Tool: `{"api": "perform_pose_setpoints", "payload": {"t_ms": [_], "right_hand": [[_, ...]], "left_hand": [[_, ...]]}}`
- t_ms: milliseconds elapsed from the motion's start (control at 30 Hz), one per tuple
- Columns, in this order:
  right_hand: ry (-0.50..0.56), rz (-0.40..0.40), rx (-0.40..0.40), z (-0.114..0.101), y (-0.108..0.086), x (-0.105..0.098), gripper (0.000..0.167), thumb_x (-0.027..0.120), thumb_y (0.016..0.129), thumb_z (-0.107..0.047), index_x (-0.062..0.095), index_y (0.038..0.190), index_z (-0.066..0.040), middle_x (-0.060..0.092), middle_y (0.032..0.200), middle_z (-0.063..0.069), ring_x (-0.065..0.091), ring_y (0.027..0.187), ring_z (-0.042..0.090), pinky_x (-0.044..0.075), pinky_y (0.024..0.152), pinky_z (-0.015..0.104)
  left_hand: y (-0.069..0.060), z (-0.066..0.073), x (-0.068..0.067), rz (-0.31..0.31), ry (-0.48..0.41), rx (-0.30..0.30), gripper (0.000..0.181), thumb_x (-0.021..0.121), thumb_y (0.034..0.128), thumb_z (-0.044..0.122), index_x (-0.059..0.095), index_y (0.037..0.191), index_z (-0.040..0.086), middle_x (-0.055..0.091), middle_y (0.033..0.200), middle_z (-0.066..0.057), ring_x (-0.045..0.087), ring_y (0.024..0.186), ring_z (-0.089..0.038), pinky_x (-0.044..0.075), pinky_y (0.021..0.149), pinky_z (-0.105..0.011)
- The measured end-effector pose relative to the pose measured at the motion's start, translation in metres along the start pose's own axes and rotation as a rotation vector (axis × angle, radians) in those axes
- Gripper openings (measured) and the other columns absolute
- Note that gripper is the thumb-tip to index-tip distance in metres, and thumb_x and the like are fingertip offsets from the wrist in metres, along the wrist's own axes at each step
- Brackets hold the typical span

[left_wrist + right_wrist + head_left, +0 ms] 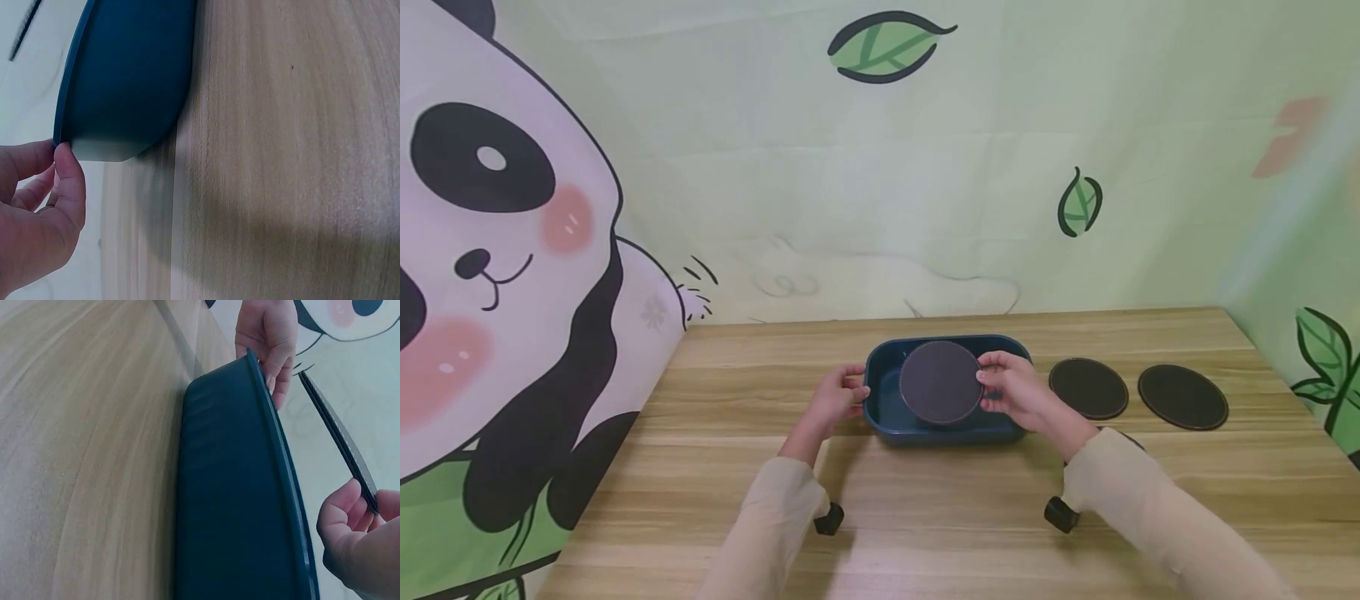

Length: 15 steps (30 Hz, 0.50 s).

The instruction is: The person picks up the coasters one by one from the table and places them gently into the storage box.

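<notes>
A dark blue rectangular container (pixel 880 417) with rounded corners stands on the wooden table. My left hand (pixel 838 398) pinches its left rim between thumb and fingers; the left wrist view shows that hand (pixel 47 215) at the container's edge (pixel 125 81). My right hand (pixel 1018 390) pinches the right edge of a round dark disc (pixel 942 382) with a stitched-looking border. In the right wrist view the disc (pixel 340 437) is seen edge-on above the container (pixel 237 481), apart from it, with my right hand (pixel 365 540) at its lower end.
Two more dark discs (pixel 1088 388) (pixel 1183 397) lie flat on the table (pixel 925 517) to the right. Part of another dark disc (pixel 1123 437) shows beside my right forearm. Behind the table hangs a pale green backdrop (pixel 760 167) with a panda and leaves.
</notes>
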State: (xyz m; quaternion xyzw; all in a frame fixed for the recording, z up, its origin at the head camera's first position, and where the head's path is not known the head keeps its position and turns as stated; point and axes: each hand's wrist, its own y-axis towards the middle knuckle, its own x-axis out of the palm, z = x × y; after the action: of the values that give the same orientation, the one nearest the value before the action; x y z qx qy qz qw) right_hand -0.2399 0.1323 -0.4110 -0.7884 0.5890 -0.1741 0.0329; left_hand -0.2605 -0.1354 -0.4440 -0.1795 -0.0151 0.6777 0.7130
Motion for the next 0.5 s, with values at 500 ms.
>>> {"api": "perform_pose_setpoints", "payload": {"t_ms": [500], "right_hand": [[-0.052, 0.191, 0.030, 0.019, 0.028, 0.002, 0.024, 0.048, 0.085, 0.000, 0.041, 0.108, 0.002, 0.046, 0.070, -0.003, 0.045, 0.054, 0.008, 0.045, 0.049, 0.020]], "left_hand": [[-0.001, 0.000, 0.000, 0.001, 0.005, 0.008, 0.036, 0.053, 0.0850, -0.001, 0.047, 0.120, 0.003, 0.048, 0.096, -0.010, 0.051, 0.075, -0.015, 0.048, 0.063, -0.026]]}}
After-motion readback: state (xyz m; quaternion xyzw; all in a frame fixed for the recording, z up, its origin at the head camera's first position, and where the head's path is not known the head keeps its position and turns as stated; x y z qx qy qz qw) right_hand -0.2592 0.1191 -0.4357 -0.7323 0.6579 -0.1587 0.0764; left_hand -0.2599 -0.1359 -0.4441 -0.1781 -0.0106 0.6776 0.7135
